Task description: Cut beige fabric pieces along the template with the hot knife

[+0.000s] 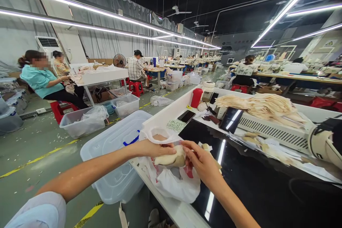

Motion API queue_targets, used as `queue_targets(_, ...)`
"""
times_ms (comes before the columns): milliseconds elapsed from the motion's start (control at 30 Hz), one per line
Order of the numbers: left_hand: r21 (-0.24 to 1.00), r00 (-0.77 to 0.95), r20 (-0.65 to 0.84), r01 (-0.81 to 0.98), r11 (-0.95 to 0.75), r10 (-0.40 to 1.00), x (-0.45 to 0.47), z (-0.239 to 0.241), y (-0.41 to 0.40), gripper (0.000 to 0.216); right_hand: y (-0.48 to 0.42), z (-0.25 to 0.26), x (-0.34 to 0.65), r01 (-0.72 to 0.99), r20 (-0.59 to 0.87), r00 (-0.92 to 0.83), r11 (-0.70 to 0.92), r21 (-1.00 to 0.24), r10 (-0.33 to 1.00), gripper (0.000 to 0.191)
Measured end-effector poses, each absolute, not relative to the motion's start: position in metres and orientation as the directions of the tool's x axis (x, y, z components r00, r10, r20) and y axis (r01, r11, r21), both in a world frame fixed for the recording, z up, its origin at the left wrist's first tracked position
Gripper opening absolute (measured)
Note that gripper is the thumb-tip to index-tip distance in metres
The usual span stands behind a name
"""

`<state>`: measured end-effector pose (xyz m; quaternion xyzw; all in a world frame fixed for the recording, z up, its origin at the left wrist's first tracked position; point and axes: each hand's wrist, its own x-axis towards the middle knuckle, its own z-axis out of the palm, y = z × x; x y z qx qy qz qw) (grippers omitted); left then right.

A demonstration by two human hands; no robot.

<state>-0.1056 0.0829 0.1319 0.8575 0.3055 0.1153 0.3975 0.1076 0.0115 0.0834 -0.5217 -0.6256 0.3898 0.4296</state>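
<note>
At the left edge of the table, a bundle of cream fabric (169, 159) is between my two hands, above the mouth of a white plastic bag (178, 186). My left hand (157, 148) lies over the top of the bundle with its fingers closed on it. From the other side, my right hand (200, 160) grips the bundle's right end with curled fingers. The bag hangs partly over the table edge, and red print shows on it. Part of the bundle's underside is hidden by the bag and fingers.
A lidded clear plastic bin (112, 149) stands left of the black tabletop (256, 188). At the back lie a phone (186, 116), a red container (196, 98) and stacked cream fabric pieces (267, 108). A sewing machine (324, 142) stands right. Other people sit at tables beyond.
</note>
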Motion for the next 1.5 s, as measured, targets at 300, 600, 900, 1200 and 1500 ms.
queue_targets(300, 0.897, 0.751, -0.058, 0.329, -0.296, 0.658, -0.107, 0.125, 0.084, 0.04, -0.012, 0.078, 0.103, 0.605, 0.537, -0.162, 0.513, -0.608, 0.828, 0.018)
queue_targets(600, 0.976, 0.725, -0.145, 0.218, -0.024, 0.673, -0.103, 0.131, 0.075, 0.062, -0.024, 0.075, 0.106, 0.687, 0.626, -0.174, 0.549, -0.476, 0.761, 0.019)
queue_targets(900, 0.98, 0.704, -0.182, 0.19, 0.065, 0.686, -0.099, 0.12, 0.075, 0.062, -0.024, 0.069, 0.088, 0.768, 0.672, -0.124, 0.5, -0.401, 0.73, 0.012)
queue_targets(1200, 0.987, 0.679, -0.158, 0.139, 0.086, 0.717, -0.087, 0.119, 0.064, 0.058, -0.025, 0.074, 0.077, 0.832, 0.68, -0.032, 0.396, -0.388, 0.733, 0.035)
queue_targets(1500, 0.97, 0.644, -0.229, 0.091, 0.224, 0.73, -0.087, 0.115, 0.064, 0.06, -0.026, 0.072, 0.082, 0.745, 0.635, -0.034, 0.443, -0.498, 0.772, 0.024)
